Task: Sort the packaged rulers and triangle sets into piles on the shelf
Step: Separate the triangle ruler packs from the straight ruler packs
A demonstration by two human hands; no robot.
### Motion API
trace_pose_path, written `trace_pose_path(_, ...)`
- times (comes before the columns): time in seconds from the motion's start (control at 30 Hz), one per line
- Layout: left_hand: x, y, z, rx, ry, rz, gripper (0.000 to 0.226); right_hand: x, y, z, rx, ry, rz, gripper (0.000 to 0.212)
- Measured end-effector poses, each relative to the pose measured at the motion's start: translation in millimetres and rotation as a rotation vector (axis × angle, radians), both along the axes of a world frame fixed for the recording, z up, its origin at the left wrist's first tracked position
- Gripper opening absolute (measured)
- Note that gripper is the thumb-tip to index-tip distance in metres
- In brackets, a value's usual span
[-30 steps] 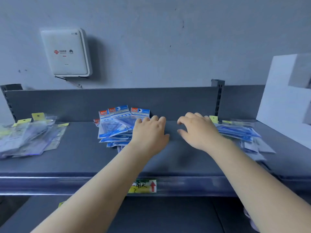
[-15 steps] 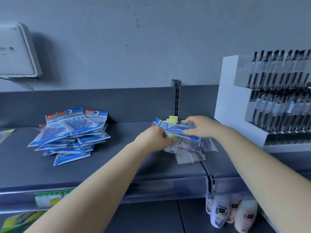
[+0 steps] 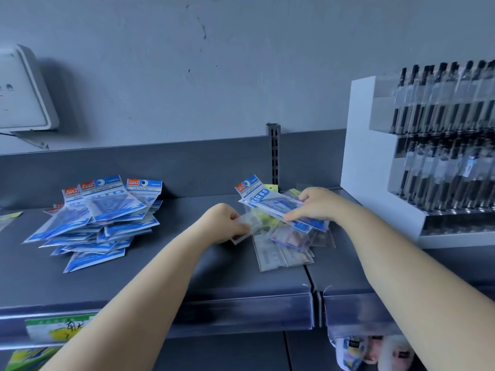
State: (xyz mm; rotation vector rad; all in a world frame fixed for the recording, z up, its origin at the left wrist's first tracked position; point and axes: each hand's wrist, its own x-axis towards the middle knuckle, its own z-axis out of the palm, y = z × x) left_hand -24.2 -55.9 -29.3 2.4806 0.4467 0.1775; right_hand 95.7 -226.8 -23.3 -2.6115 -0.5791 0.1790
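On the grey shelf [image 3: 187, 274] lie two heaps. A fanned pile of blue geometric set packs [image 3: 93, 220] sits at the left. A mixed heap of clear ruler packs [image 3: 284, 253] lies in the middle. My right hand [image 3: 314, 203] grips a blue triangle set pack [image 3: 267, 200] on top of that heap, thumb under its front edge. My left hand [image 3: 223, 223] pinches a clear pack [image 3: 247, 222] at the heap's left side.
A white display stand of black pens [image 3: 434, 156] fills the shelf's right end, close to my right forearm. A slotted upright [image 3: 273, 153] stands behind the heap. A white wall box [image 3: 24, 87] hangs upper left. Small bottles [image 3: 372, 352] sit below the shelf.
The view swung right from the blue pile to the mixed heap. Both hands went from lying flat on the shelf to gripping packs; the blue pack is now raised slightly.
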Motion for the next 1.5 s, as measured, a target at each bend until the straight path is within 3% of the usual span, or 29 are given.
trace_pose_path(0.1,-2,8,0,-0.044,-0.021,0.086,0.008,3,-1,0,0.088,0.036,-0.033,0.049)
trace_pose_path(0.27,-5,16,1,-0.252,-0.165,0.158,0.022,8,-5,-1,0.304,-0.091,-0.128,0.030)
trace_pose_path(0.57,-14,19,8,-0.630,-0.493,0.211,0.025,9,-9,-8,0.139,-0.161,-0.254,0.036)
trace_pose_path(0.67,-18,19,9,-0.639,-0.536,0.203,0.024,-3,-6,-4,0.064,-0.249,-0.277,0.063)
trace_pose_path(0.77,-22,19,12,-0.678,-0.529,0.154,0.021,-19,2,1,0.212,-0.277,-0.143,0.057)
trace_pose_path(1.0,-60,57,20,-0.906,-0.606,0.127,0.017,-67,50,18,0.253,-0.270,0.124,0.035)
trace_pose_path(1.2,-114,121,24,-0.933,-0.751,0.199,0.015,-109,118,19,0.300,-0.235,0.271,0.021)
trace_pose_path(1.5,-226,267,11,-0.569,-0.858,0.606,0.016,-173,238,21,0.323,-0.227,0.459,0.020)
